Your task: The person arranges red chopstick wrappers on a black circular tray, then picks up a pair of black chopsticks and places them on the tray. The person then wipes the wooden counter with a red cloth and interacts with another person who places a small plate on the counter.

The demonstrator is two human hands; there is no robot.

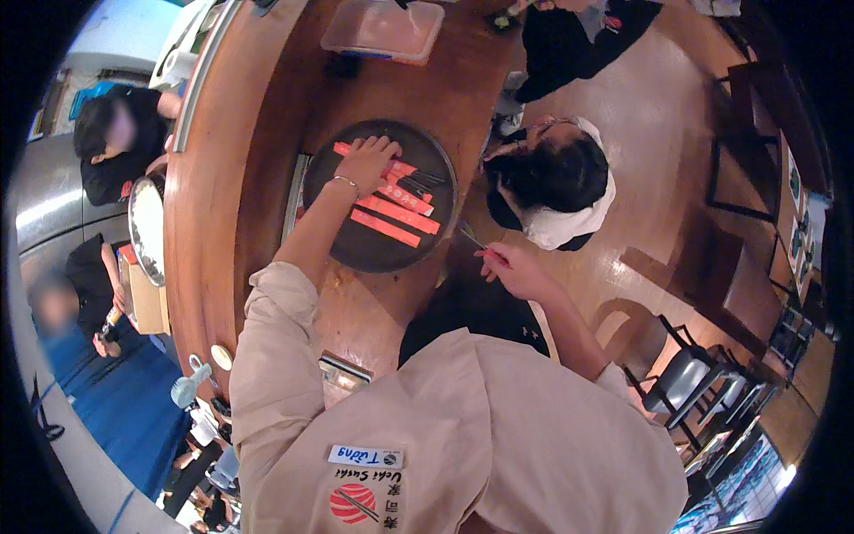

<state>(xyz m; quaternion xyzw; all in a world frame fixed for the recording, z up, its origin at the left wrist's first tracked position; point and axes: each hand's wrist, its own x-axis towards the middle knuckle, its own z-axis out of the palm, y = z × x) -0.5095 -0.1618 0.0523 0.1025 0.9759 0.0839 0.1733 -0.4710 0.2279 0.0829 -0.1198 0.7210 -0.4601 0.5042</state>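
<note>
A round dark tray [340, 250] lies on the wooden counter in front of me. Several red paper chopstick sleeves [387, 229] with printed writing are laid across it, and dark chopsticks [427, 179] stick out from some of them. My left hand [370, 160] is over the upper sleeves, palm down, touching them; its fingertips are partly hidden. Off the tray's lower right side, my right hand [514, 270] grips a slim utensil [472, 235] with a red part at the fingers. Its thin end points up and left towards the tray; its exact kind is unclear.
A clear plastic container [383, 30] stands at the counter's far end. Close on the right is a person in a white top [550, 173]; another in dark clothes [580, 47] stands beyond. Two people work behind the raised wooden ledge [200, 200]. Chairs [680, 380] stand at lower right.
</note>
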